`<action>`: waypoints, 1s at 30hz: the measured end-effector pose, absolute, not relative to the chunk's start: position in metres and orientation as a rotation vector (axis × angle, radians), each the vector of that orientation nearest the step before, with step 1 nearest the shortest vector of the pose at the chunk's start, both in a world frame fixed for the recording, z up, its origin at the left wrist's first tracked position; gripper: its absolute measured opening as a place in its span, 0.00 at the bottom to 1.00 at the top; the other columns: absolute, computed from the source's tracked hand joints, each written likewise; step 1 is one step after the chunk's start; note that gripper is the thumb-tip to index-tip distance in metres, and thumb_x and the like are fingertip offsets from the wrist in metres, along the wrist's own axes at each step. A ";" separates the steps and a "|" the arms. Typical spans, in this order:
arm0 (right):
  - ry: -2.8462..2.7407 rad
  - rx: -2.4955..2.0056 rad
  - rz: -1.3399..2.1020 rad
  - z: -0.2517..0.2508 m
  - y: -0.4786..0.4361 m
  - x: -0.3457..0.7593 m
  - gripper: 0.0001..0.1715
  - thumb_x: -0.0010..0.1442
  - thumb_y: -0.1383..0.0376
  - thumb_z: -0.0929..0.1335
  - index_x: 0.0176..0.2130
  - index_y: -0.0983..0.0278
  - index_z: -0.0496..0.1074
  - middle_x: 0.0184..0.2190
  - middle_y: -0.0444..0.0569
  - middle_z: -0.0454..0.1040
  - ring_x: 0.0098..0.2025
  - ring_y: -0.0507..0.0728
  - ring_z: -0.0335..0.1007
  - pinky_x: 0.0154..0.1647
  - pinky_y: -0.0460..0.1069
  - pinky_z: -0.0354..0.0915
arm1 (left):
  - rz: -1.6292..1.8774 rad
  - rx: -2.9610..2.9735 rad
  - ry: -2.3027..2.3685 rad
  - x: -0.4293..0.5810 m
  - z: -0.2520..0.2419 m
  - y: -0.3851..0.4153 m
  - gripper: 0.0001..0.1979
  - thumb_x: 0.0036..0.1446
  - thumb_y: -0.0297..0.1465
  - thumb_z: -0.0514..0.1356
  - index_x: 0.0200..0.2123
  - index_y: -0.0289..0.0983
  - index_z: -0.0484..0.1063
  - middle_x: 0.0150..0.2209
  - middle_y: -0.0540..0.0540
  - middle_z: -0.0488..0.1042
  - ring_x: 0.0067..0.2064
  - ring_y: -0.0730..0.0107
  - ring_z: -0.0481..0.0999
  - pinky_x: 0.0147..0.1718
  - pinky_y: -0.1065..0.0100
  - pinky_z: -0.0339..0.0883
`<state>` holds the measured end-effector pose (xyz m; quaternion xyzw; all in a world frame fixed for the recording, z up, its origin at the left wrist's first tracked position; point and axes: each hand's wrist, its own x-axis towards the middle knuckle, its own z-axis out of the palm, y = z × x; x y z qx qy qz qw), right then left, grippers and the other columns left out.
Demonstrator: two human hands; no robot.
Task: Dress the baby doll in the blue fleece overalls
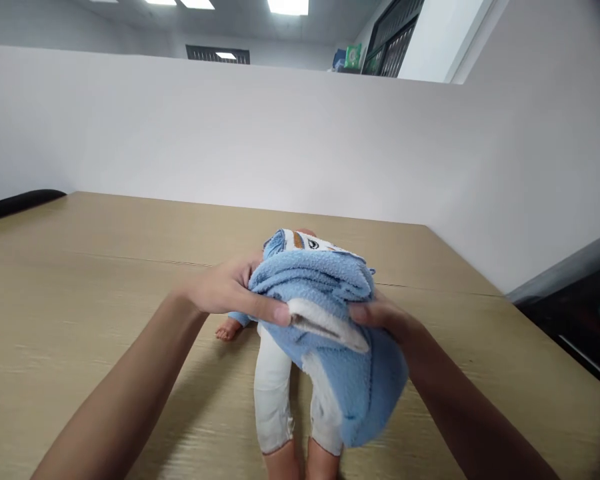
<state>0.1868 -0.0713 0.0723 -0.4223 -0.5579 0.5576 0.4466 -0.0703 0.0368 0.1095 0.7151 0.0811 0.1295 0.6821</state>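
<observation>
A light blue fleecy garment (325,287) with a white-trimmed opening is bunched between my two hands. My left hand (235,290) grips its left side, thumb lying along the white trim. On the right, my right hand (380,317) pinches the cloth with the thumb on top; its other fingers are hidden behind the fabric. Beneath the garment a doll (275,393) lies on its back, legs toward me, in white leggings. One small doll hand (229,329) pokes out of a blue sleeve at the left. The cloth covers the doll's torso and most of its head.
The doll rests on a wide wooden table (105,320). A white partition wall (240,140) stands behind the table. At the right edge is a dark object (580,313), and a black curved edge (25,200) shows at the far left.
</observation>
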 end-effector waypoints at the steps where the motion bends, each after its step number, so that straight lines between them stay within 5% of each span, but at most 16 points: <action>1: -1.397 -0.973 1.453 0.071 -0.072 0.188 0.53 0.42 0.37 0.83 0.60 0.56 0.77 0.53 0.52 0.84 0.58 0.69 0.81 0.62 0.61 0.75 | 0.303 1.586 0.223 -0.071 0.106 0.032 0.20 0.57 0.43 0.76 0.44 0.35 0.79 0.23 0.52 0.74 0.20 0.74 0.71 0.18 0.75 0.66; 3: -1.439 -0.886 1.541 0.069 -0.077 0.189 0.56 0.41 0.45 0.86 0.63 0.57 0.75 0.56 0.53 0.83 0.61 0.69 0.79 0.66 0.61 0.71 | 0.333 1.571 0.300 -0.074 0.096 0.020 0.21 0.57 0.45 0.75 0.44 0.34 0.78 0.25 0.52 0.75 0.22 0.76 0.70 0.20 0.77 0.66; 6: -1.498 -0.973 1.506 0.067 -0.100 0.185 0.47 0.48 0.54 0.86 0.63 0.59 0.75 0.56 0.52 0.83 0.60 0.68 0.79 0.63 0.59 0.73 | 0.394 1.510 0.336 -0.081 0.079 -0.007 0.23 0.57 0.47 0.74 0.41 0.33 0.80 0.32 0.47 0.78 0.32 0.72 0.76 0.33 0.74 0.73; 13: -1.453 -1.544 0.991 0.058 -0.170 0.152 0.34 0.56 0.49 0.79 0.56 0.62 0.77 0.52 0.57 0.83 0.55 0.71 0.81 0.58 0.63 0.76 | 0.590 1.471 0.554 -0.086 0.041 -0.097 0.24 0.57 0.46 0.72 0.48 0.35 0.81 0.44 0.41 0.83 0.46 0.57 0.81 0.50 0.61 0.77; 19: -1.584 -1.444 0.906 0.054 -0.184 0.133 0.12 0.61 0.61 0.73 0.45 0.61 0.79 0.43 0.52 0.86 0.45 0.64 0.83 0.50 0.56 0.78 | 0.706 1.463 1.017 -0.085 0.019 -0.136 0.24 0.57 0.49 0.66 0.44 0.34 0.81 0.43 0.39 0.85 0.47 0.47 0.83 0.49 0.55 0.78; 30: -1.600 -1.683 0.710 0.005 -0.168 0.124 0.06 0.57 0.67 0.72 0.39 0.63 0.77 0.35 0.51 0.84 0.36 0.61 0.79 0.40 0.53 0.72 | 0.699 1.591 1.083 -0.083 -0.007 -0.127 0.21 0.67 0.45 0.59 0.49 0.34 0.80 0.48 0.39 0.86 0.53 0.46 0.83 0.53 0.57 0.75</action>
